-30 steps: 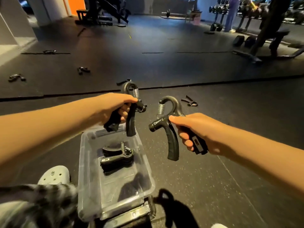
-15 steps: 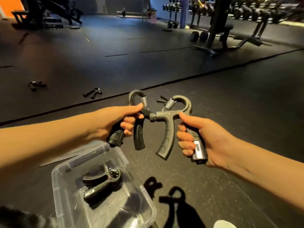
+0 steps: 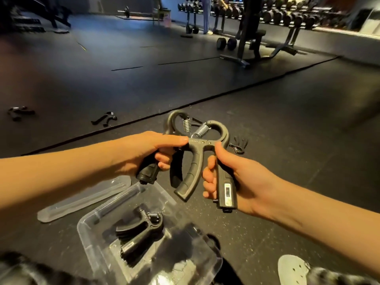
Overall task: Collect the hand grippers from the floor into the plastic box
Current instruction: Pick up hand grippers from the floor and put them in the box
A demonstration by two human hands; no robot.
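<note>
Dim gym interior; cool bluish light falls across the far floor (image 3: 115,58), warmer light on both forearms. Dark shadows pool beside the clear plastic box (image 3: 98,239), whose walls catch faint glare. Wide-angle bending at the frame edges. Dumbbell racks (image 3: 287,15) and far corners smeared, soft; the centre stays sharp.

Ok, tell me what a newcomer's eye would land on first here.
Two dark grey spring-loaded hand grippers meet at centre frame, one in the left hand and one in the right hand, their coils side by side. Below them a clear plastic box on the black rubber floor holds another gripper. More lie scattered at far left.
</note>
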